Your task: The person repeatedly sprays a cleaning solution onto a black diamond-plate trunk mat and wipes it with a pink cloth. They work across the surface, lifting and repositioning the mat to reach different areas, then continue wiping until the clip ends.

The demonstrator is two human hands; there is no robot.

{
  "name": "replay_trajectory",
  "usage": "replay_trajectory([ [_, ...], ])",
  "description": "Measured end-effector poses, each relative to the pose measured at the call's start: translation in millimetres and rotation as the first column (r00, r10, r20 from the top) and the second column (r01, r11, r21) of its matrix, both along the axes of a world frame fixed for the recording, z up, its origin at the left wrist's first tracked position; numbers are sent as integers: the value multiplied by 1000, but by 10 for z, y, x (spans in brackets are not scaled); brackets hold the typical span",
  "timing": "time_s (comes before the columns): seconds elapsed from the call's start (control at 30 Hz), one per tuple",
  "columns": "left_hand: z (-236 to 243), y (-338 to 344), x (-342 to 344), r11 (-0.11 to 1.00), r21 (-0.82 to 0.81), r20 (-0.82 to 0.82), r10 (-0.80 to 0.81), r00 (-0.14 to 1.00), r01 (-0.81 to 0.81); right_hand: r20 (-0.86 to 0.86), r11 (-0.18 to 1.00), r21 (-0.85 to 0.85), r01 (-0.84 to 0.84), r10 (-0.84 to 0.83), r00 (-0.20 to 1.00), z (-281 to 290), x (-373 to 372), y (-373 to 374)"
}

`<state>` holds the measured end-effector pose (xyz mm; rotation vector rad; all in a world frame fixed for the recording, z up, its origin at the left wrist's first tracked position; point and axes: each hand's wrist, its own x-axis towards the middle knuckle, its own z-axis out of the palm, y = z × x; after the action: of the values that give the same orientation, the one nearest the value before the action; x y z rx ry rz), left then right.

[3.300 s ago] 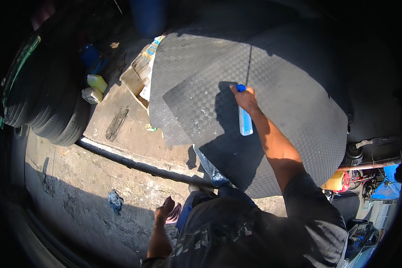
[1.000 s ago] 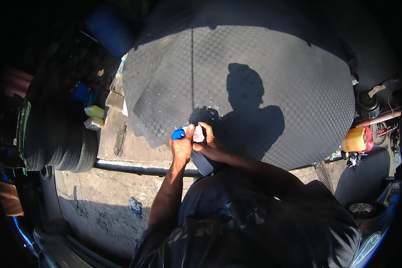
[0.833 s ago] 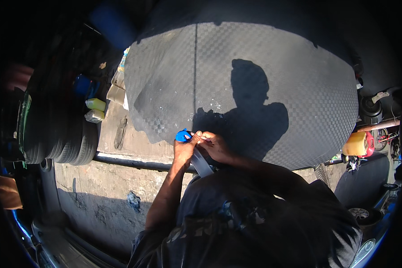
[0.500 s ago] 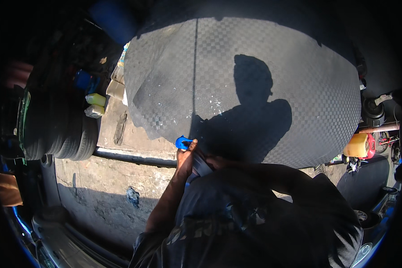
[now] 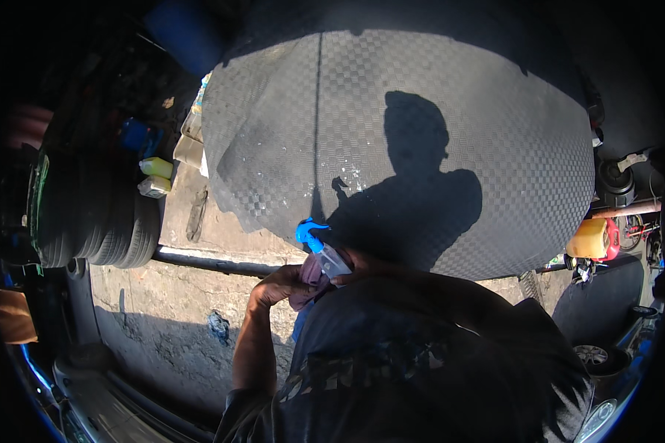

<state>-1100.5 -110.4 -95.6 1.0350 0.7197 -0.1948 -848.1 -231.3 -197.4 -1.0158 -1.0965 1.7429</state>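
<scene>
A spray bottle (image 5: 335, 262) with a clear body and a blue trigger head leans to the upper left in front of my chest. My right hand (image 5: 357, 264) is closed round its body, mostly in shadow. Against the bottle's left side, my left hand (image 5: 278, 286) grips a crumpled pinkish-purple cloth (image 5: 312, 279). Its fingers curl into the folds, just below the blue head. The bottle's lower end is hidden by my right hand and dark shirt.
Beyond my hands lies a large dark checkered mat (image 5: 502, 133), with my shadow across it. Stacked tyres (image 5: 137, 232) and small yellowish containers (image 5: 156, 167) stand left. A yellow jerrycan (image 5: 588, 238) is at right. A car bumper (image 5: 118, 395) edges the lower left.
My left hand has left the blue trigger head and moved down and left onto the cloth, which now shows. The bottle's clear body has come into plainer view in my right hand.
</scene>
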Motion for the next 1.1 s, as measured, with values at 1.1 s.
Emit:
replay_trajectory([
  [1.1, 102, 430, 1806, 435, 492, 444, 620, 647, -754, -54, 978, -119, 170, -177, 983, 91, 614, 326],
])
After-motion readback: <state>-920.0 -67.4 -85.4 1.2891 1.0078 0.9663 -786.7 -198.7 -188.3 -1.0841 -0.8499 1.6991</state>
